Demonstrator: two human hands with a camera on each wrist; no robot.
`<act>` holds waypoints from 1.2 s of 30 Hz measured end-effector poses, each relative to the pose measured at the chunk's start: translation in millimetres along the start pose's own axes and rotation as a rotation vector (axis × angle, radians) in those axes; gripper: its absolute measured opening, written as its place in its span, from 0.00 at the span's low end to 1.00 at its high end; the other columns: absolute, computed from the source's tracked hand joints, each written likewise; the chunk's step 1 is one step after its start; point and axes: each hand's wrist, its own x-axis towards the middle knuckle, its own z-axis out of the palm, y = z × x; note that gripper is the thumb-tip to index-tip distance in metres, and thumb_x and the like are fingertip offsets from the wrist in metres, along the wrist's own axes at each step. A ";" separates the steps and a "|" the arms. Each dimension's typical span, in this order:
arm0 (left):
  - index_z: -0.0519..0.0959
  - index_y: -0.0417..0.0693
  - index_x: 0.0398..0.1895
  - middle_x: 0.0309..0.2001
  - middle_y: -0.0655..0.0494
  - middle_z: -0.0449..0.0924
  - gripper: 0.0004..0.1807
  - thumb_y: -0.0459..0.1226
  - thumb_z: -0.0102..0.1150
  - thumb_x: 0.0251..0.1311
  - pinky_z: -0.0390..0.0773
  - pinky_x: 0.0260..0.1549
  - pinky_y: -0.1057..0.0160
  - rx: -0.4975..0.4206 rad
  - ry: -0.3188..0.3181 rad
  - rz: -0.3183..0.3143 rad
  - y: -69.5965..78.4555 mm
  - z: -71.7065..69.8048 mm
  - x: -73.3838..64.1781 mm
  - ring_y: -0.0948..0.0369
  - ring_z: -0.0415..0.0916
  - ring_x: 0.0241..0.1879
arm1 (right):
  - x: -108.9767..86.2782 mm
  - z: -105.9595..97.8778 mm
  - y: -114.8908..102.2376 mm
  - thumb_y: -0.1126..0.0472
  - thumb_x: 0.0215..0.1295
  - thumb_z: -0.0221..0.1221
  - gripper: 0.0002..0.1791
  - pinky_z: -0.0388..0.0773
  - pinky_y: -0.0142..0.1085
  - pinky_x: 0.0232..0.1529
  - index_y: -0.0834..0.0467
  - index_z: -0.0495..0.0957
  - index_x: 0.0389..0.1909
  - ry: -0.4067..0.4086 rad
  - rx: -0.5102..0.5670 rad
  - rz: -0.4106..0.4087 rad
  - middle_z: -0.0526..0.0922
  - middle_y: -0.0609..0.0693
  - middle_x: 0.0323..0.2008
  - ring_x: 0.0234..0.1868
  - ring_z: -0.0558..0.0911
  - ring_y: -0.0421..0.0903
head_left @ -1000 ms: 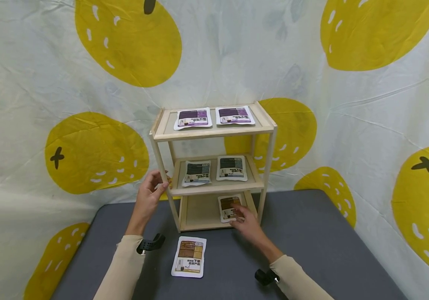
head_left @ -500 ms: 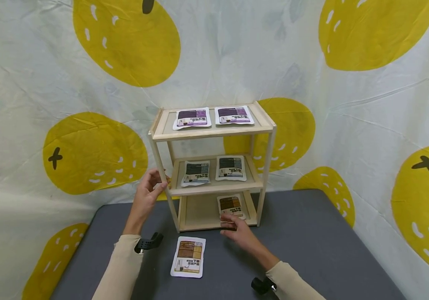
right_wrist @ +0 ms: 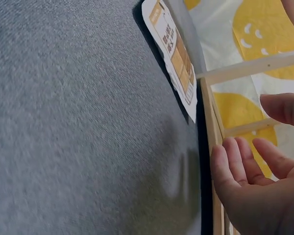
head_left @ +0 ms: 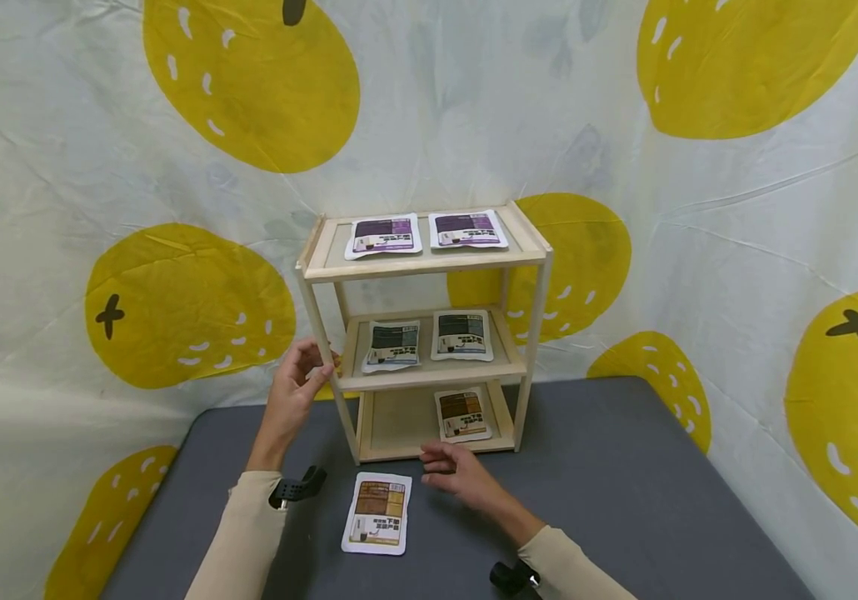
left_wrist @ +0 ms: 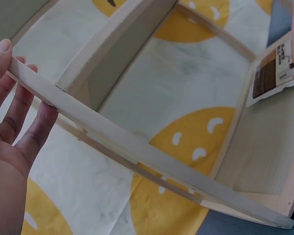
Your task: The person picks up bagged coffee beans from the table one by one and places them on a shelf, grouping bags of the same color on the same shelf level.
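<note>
My left hand [head_left: 290,400] holds the left front post [left_wrist: 112,128] of a small three-tier wooden rack [head_left: 429,267], thumb on one side and fingers on the other. Low in front of the rack, my right hand [head_left: 462,477] hovers with loosely bent fingers and nothing between them, as the right wrist view also shows. A flat white pouch with a brown label [head_left: 376,512] lies on the table, left of that hand. Another brown-labelled pouch [head_left: 463,415] rests on the right half of the bottom shelf.
Two dark green-labelled pouches, a left one [head_left: 391,346] and a right one [head_left: 462,335], lie on the middle shelf. Two purple-labelled pouches [head_left: 384,236] are side by side on top. Behind the grey table [head_left: 624,500] hangs a white cloth [head_left: 474,100] with yellow fruit prints.
My right hand has drawn back from the pouch on the bottom shelf, down and left toward the pouch on the table. The left hand stays on the post.
</note>
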 end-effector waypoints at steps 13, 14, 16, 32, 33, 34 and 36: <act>0.69 0.35 0.63 0.50 0.29 0.75 0.20 0.26 0.56 0.70 0.83 0.46 0.66 0.006 -0.005 0.016 -0.7 -0.4 -0.1 0.42 0.77 0.50 | 0.3 17.8 4.3 0.69 0.65 0.64 0.29 0.79 0.47 0.56 0.72 0.70 0.66 0.018 -0.042 0.053 0.76 0.71 0.61 0.59 0.79 0.65; 0.69 0.35 0.63 0.50 0.28 0.75 0.20 0.26 0.56 0.70 0.83 0.46 0.66 0.004 -0.006 0.017 -0.7 -0.4 -0.1 0.41 0.77 0.50 | 0.3 19.3 4.3 0.69 0.65 0.64 0.29 0.79 0.47 0.55 0.73 0.70 0.65 0.020 -0.037 0.053 0.76 0.71 0.61 0.59 0.78 0.66; 0.70 0.36 0.63 0.50 0.29 0.75 0.20 0.26 0.57 0.70 0.83 0.47 0.66 -0.001 -0.004 0.012 -1.0 -0.6 -0.2 0.42 0.77 0.50 | 0.0 22.3 4.4 0.70 0.64 0.64 0.29 0.80 0.47 0.55 0.74 0.70 0.64 0.027 -0.034 0.050 0.75 0.72 0.61 0.59 0.78 0.66; 0.68 0.32 0.63 0.49 0.31 0.75 0.21 0.26 0.56 0.70 0.82 0.46 0.66 0.010 -0.012 0.020 -0.3 -0.5 0.0 0.41 0.76 0.48 | 6.3 39.8 10.4 0.69 0.61 0.67 0.27 0.77 0.53 0.57 0.70 0.74 0.61 0.043 -0.114 0.062 0.79 0.66 0.58 0.60 0.77 0.65; 0.68 0.32 0.64 0.49 0.31 0.75 0.21 0.26 0.56 0.70 0.82 0.46 0.66 0.012 -0.014 0.020 -0.3 -0.6 -0.2 0.42 0.76 0.48 | 7.2 40.9 10.3 0.68 0.61 0.67 0.27 0.77 0.52 0.57 0.69 0.75 0.61 0.042 -0.132 0.064 0.79 0.65 0.58 0.59 0.78 0.64; 0.68 0.32 0.64 0.49 0.31 0.75 0.21 0.26 0.56 0.70 0.82 0.46 0.66 0.011 -0.016 0.018 -0.2 -0.7 -0.3 0.42 0.76 0.48 | 7.9 42.3 10.2 0.68 0.61 0.67 0.27 0.77 0.51 0.57 0.69 0.75 0.61 0.041 -0.149 0.064 0.80 0.64 0.57 0.59 0.78 0.63; 0.67 0.32 0.64 0.49 0.30 0.74 0.21 0.26 0.56 0.70 0.82 0.46 0.67 0.012 -0.020 0.020 -0.6 -1.1 -0.5 0.40 0.75 0.49 | 9.4 45.5 10.2 0.66 0.59 0.69 0.27 0.77 0.49 0.56 0.67 0.76 0.60 0.039 -0.197 0.067 0.79 0.62 0.57 0.58 0.78 0.60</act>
